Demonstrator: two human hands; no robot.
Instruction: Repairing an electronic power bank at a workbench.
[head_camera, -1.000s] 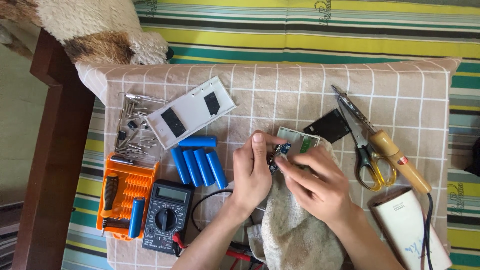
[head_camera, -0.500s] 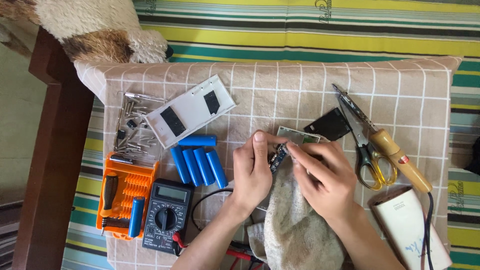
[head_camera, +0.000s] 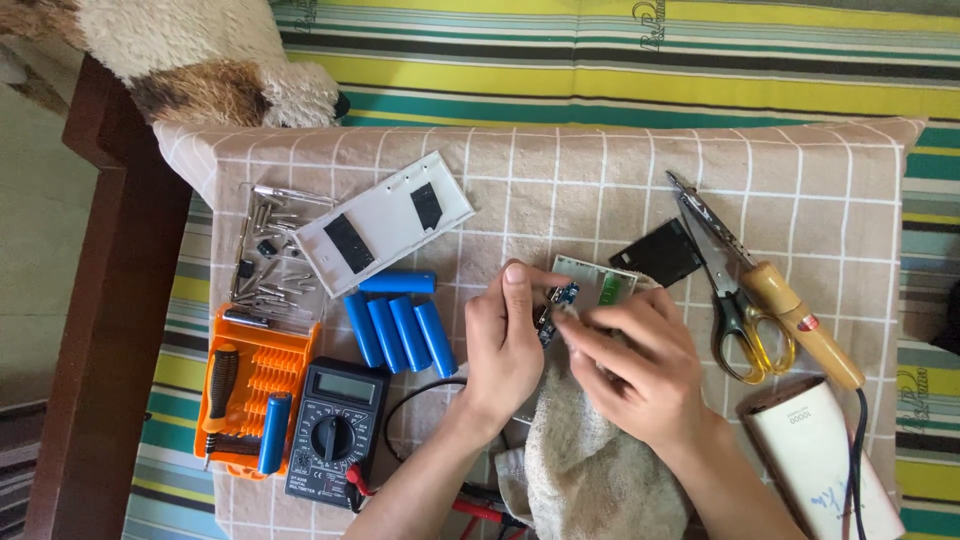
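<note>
My left hand (head_camera: 508, 340) pinches a small blue circuit board (head_camera: 556, 305) on edge over the checked cloth. My right hand (head_camera: 640, 360) meets it from the right, fingertips touching the board with a beige towel (head_camera: 590, 470) under the palm. A green-and-white circuit board (head_camera: 600, 282) lies flat just behind my fingers. Several blue cylindrical battery cells (head_camera: 400, 325) lie side by side to the left of my left hand.
A white plastic case panel (head_camera: 385, 222), loose screwdriver bits (head_camera: 268, 255), an orange bit holder (head_camera: 255, 395) and a black multimeter (head_camera: 335, 430) sit left. A black pad (head_camera: 655, 252), yellow-handled scissors (head_camera: 735, 300), a soldering iron (head_camera: 800, 325) and a white power bank shell (head_camera: 825, 460) lie right.
My right hand has shifted a little left and down along the small board. My left hand keeps its hold and has barely moved.
</note>
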